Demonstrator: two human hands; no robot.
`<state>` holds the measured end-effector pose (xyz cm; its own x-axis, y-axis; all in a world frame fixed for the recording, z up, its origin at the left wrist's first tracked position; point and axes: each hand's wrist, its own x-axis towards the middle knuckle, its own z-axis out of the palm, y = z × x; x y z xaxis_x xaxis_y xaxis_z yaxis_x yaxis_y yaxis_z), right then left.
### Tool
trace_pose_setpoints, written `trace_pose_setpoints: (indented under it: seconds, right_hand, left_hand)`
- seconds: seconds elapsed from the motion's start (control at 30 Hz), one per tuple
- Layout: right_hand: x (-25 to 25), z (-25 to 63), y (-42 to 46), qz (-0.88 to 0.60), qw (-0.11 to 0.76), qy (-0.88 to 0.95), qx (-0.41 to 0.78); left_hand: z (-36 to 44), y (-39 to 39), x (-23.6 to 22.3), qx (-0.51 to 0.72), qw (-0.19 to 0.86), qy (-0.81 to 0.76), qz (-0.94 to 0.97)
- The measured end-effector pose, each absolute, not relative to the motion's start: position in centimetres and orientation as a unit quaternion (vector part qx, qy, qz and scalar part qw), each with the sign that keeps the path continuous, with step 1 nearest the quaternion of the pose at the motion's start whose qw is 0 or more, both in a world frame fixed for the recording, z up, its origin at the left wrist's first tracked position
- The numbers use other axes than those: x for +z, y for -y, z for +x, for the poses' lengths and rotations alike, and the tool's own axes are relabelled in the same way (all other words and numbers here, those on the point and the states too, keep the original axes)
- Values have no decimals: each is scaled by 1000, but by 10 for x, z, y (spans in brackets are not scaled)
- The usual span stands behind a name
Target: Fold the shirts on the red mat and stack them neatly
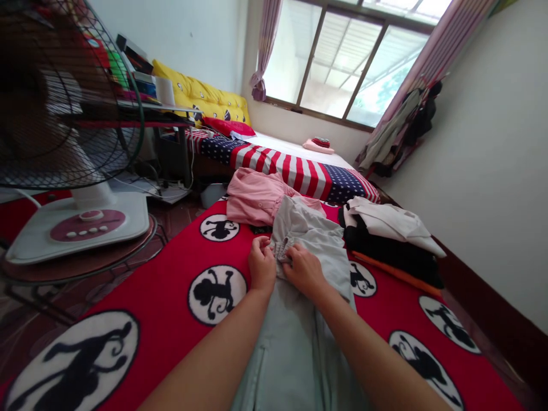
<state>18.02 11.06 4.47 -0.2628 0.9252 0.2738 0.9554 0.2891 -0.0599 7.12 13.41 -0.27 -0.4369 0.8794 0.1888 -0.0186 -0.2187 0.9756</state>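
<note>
Handling the gathered band (281, 246) of the pale green garment (319, 231) seems to be the step in hand, most likely to straighten or line up its edge. The garment lies on the red cover (171, 285), its upper part spread loosely beyond the hands, while cloth of the same tone runs back between the forearms. Next, I judge, the move calls for a secure hold on both ends of the band and a gentle pull apart, so that the puckers flatten before any fold is made. Both arms reach forward, one along each side of that cloth, converging at the band, wrists low and backs of the hands mostly upward. The right hand (305, 268) has its fingers bent and drawn narrow, with bunched band fabric held between thumb and forefinger. The left hand (262, 265) sits at the garment's left edge with curled fingers; whether they pinch any cloth I cannot tell. A pink garment (256, 197) lies just beyond the pale green one and partly beneath it, and a stack of folded clothes (387, 242) stands to its right.
</note>
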Motion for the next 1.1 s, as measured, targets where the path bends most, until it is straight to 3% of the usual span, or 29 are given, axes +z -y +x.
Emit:
trace_pose_setpoints:
  seconds: [0.47,0.6,0.73,0.97,1.1]
  right_hand:
    - [43,175,-89,-538,179,824,-13]
    - [57,196,-98,-530,247,806,93]
    - [61,241,-114,-573,339,741,89]
    - [11,278,-110,-631,135,764,-1]
    - [5,270,-107,-647,98,756,-25]
  left_hand:
    - [72,-125,4,614,275,-523,524]
    - [71,-121,8,590,202,-533,572]
    - [73,-120,7,559,128,-443,689]
    - [75,-122,-2,363,150,-515,762]
    - [72,-123,-2,344,156,-512,772]
